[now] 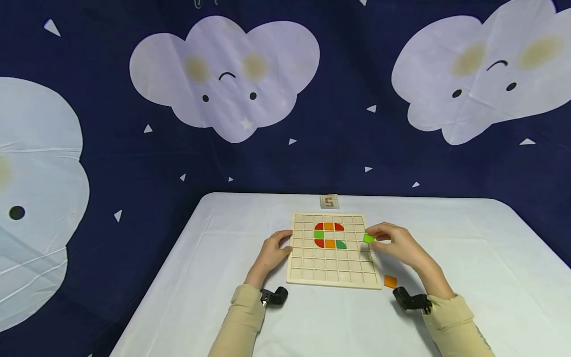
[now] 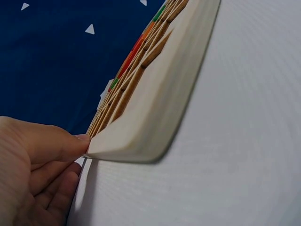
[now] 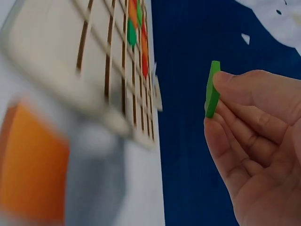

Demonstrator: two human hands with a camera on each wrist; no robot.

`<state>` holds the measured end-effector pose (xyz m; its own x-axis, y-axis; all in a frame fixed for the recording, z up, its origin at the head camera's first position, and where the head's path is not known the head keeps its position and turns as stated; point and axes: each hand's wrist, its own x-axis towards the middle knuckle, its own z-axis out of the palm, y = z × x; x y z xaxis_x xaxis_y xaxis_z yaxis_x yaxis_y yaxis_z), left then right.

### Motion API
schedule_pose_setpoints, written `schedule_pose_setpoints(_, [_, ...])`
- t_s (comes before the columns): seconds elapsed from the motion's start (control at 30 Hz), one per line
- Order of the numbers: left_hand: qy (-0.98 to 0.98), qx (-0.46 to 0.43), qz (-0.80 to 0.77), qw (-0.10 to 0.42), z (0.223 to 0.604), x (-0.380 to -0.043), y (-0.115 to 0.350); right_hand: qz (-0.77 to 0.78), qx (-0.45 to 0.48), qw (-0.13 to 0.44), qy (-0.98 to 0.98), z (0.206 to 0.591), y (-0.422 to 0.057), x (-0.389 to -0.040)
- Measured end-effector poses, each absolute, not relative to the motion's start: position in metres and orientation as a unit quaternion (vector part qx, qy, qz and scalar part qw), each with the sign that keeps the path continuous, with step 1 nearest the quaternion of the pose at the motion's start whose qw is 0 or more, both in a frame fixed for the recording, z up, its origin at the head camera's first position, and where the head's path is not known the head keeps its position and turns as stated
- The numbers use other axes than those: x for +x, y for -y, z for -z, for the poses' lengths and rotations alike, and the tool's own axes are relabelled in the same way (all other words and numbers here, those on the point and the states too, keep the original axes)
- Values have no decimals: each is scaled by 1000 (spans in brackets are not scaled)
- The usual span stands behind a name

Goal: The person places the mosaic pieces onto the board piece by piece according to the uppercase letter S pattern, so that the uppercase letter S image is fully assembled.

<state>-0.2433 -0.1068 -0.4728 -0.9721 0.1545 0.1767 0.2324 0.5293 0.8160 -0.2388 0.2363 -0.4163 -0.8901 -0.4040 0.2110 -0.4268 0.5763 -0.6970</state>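
A pale wooden grid board (image 1: 332, 275) lies on the table. Coloured tiles on it form a shape: red rounded tiles (image 1: 319, 243), orange squares (image 1: 330, 244), a light green square (image 1: 318, 234) and a darker green rounded tile (image 1: 341, 245). At the board's left edge, my left hand (image 1: 270, 254) grips the rim between thumb and fingers; the left wrist view shows a fingertip on the board's corner. My right hand (image 1: 399, 244) pinches a light green square tile (image 3: 213, 89) between thumb and fingers, just above the board's right edge.
One orange tile (image 1: 390, 281) lies on the white tablecloth (image 1: 339, 322), off the board's near right corner. Behind the board is a small card (image 1: 329, 201) with a brown figure on a grid. A dark blue cloud-print curtain (image 1: 267, 163) hangs behind the table.
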Motion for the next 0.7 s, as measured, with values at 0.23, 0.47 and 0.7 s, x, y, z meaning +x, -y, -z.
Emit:
schedule_pose_setpoints(0.23, [873,-109,473,39,472,-242,106,-430,258,-18,865,422,-206,-245])
schedule_pose_setpoints(0.47, [872,-106,476,35,475,-242,105,-439,274,-41,855,423,-190,-243])
schedule_pose_setpoints(0.7, [874,-106,473,35,473,-243,107,-412,296,-48,861,438,-182,-251])
